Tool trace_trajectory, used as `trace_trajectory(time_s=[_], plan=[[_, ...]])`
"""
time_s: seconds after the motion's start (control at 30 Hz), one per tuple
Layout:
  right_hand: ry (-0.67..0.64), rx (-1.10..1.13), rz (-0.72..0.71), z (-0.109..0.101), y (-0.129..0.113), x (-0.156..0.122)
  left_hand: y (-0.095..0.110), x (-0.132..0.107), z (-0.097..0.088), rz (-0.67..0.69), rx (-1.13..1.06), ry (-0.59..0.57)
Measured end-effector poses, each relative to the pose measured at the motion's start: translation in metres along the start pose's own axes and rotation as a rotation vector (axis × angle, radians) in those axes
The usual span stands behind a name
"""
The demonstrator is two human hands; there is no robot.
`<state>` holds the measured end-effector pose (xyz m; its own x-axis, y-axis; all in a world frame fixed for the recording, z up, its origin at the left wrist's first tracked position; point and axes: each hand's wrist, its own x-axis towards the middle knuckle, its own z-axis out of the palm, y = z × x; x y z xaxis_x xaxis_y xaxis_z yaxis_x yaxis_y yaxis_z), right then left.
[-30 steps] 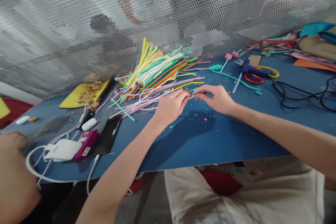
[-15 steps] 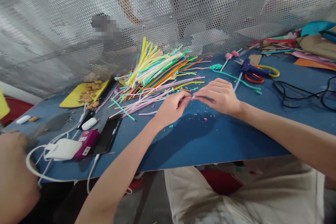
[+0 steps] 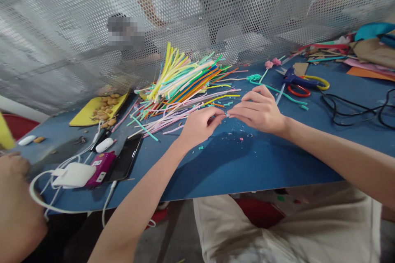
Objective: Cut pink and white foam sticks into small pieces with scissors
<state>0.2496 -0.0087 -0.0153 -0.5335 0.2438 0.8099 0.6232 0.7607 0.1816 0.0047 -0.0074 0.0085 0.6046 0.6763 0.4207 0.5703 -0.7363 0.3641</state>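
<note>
View: head camera, looking down over both hands.
Left hand point(image 3: 202, 125): thumb and forefinger pinched together on a small piece point(image 3: 226, 113), the other fingers curled in behind; the pinch looks made for fine control.
Right hand point(image 3: 261, 111): thumb and forefinger tips brought together on the piece from the opposite side, the upper fingers lifted and fanned, perhaps to leave the contact clear.
Small piece: between the two hands' fingertips, over the table point(image 3: 234, 168); too small to tell its shape. Gripped from both sides, probably because one hand alone would not steady it.
Stem bundle point(image 3: 188, 78): beyond the left hand, heaped in many colours; likely set there to be within reach.
Loose pink stems point(image 3: 173, 117): between the bundle and the left hand, spread out, easier to pick singly.
Pink scrap point(image 3: 241, 139): on the table, on the near side of the fingertips, among pale crumbs.
Teal stem point(image 3: 286, 93): just beyond the right hand, a knotted clump at its far end.
Glue gun point(image 3: 290, 77): beyond and right of the right hand, lying over scissors point(image 3: 325, 83); seemingly parked aside.
Phone point(image 3: 127, 156): left of the left hand, clear of the fingers.
Co-worker's arm point(image 3: 18, 201): far left of the left hand, apart from the work.
</note>
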Motion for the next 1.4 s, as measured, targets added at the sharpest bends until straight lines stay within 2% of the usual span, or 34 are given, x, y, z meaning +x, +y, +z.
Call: trace_trajectory(time_s=[0.1, 0.2, 0.33, 0.4, 0.5, 0.57, 0.63, 0.77, 0.97, 1.17, 1.23, 1.3, 1.4], plan=[[-0.016, 0.045, 0.021, 0.002, 0.001, -0.002, 0.002, -0.001, 0.000, 0.043, 0.083, 0.011], [-0.028, 0.119, 0.117, 0.004, -0.001, -0.003, 0.003, -0.002, 0.001, 0.118, 0.190, 0.038], [-0.056, 0.273, 0.352, 0.009, -0.007, 0.000, 0.002, 0.000, 0.001, 0.249, 0.397, 0.098], [-0.083, 0.432, 0.490, 0.010, -0.010, 0.002, 0.000, 0.000, 0.000, 0.302, 0.475, 0.130], [-0.137, 0.731, 0.660, 0.010, -0.013, 0.005, -0.002, 0.000, 0.000, 0.350, 0.528, 0.156], [-0.158, 0.808, 0.717, 0.010, -0.015, 0.005, -0.004, 0.000, 0.000, 0.352, 0.526, 0.148], [-0.153, 0.725, 0.711, 0.010, -0.017, 0.006, -0.005, 0.000, 0.002, 0.336, 0.509, 0.124], [-0.146, 0.477, 0.600, 0.008, -0.021, 0.006, -0.006, -0.001, 0.007, 0.265, 0.500, 0.106], [-0.113, 0.321, 0.402, 0.007, -0.017, 0.004, -0.003, -0.004, 0.009, 0.165, 0.366, 0.071], [-0.088, 0.181, 0.224, 0.006, -0.015, 0.003, -0.002, -0.003, 0.007, 0.164, 0.373, 0.064], [-0.096, 0.184, 0.259, 0.004, -0.016, 0.004, -0.002, -0.003, 0.007, 0.184, 0.432, 0.058], [-0.122, 0.251, 0.361, 0.003, -0.018, 0.006, -0.002, -0.005, 0.006, 0.206, 0.492, 0.053], [-0.216, 0.552, 0.556, 0.004, -0.016, 0.008, -0.002, -0.007, 0.005, 0.233, 0.530, 0.052]])
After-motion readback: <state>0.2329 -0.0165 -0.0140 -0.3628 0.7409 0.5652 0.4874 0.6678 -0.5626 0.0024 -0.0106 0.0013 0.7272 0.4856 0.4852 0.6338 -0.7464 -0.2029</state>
